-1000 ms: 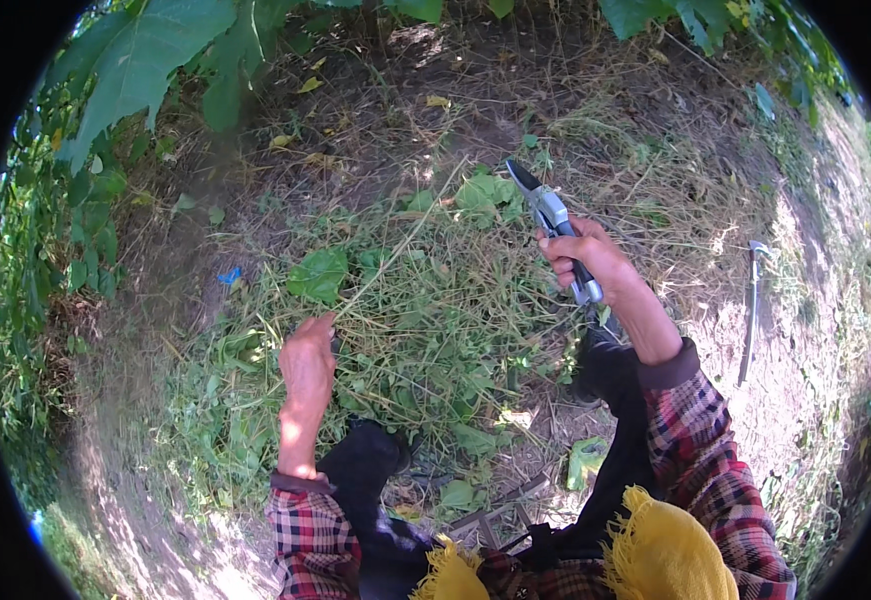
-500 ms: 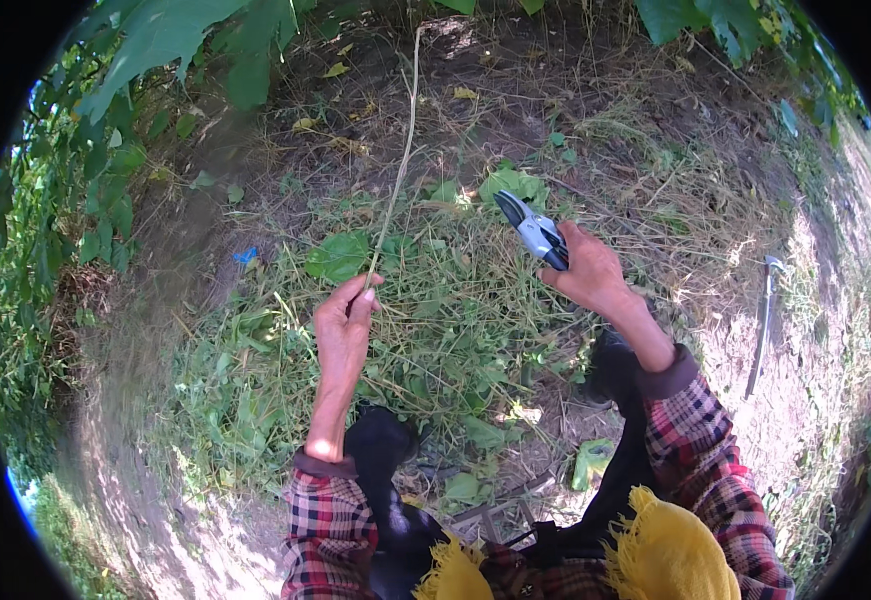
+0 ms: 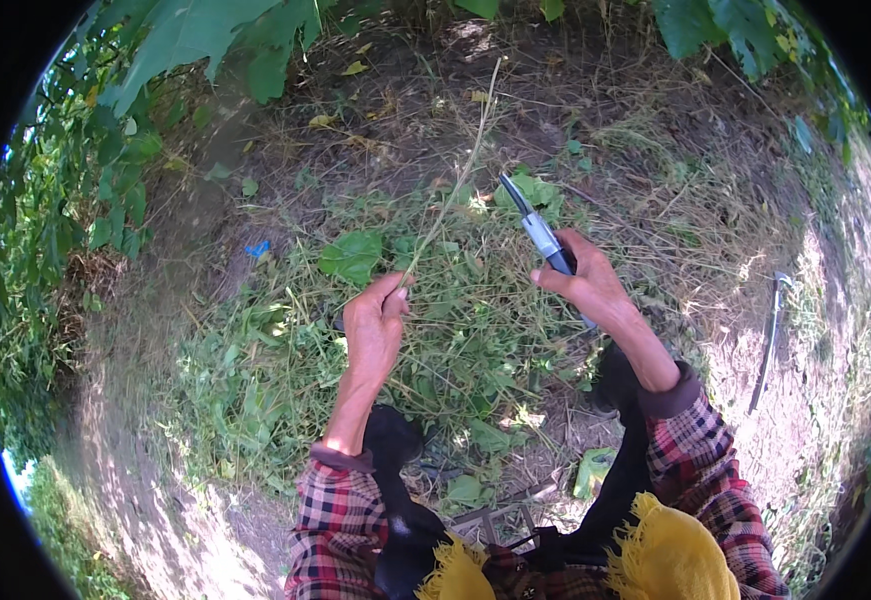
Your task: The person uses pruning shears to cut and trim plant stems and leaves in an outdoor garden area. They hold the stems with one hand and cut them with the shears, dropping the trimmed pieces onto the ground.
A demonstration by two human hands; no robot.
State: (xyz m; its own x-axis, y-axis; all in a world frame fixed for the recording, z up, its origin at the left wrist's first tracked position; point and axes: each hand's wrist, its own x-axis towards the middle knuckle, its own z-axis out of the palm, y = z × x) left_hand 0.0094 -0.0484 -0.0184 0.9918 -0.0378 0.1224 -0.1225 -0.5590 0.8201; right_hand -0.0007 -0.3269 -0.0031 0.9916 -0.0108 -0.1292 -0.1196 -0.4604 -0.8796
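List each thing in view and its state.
Left hand: closed on the stem
Stem: held near one end, slightly bent
Right hand: closed around the pruning shears
Pruning shears: held; whether open or shut is unclear
Greenery: heaped loosely on the ground
Blue scrap: on the ground
Long tool: lying at the right

Left of centre, the left hand (image 3: 373, 325) is closed in a pinch, the left forearm (image 3: 353, 410) steep below it. Right of centre, the right hand (image 3: 590, 280) grips, the right forearm (image 3: 649, 350) slanting toward the lower right.
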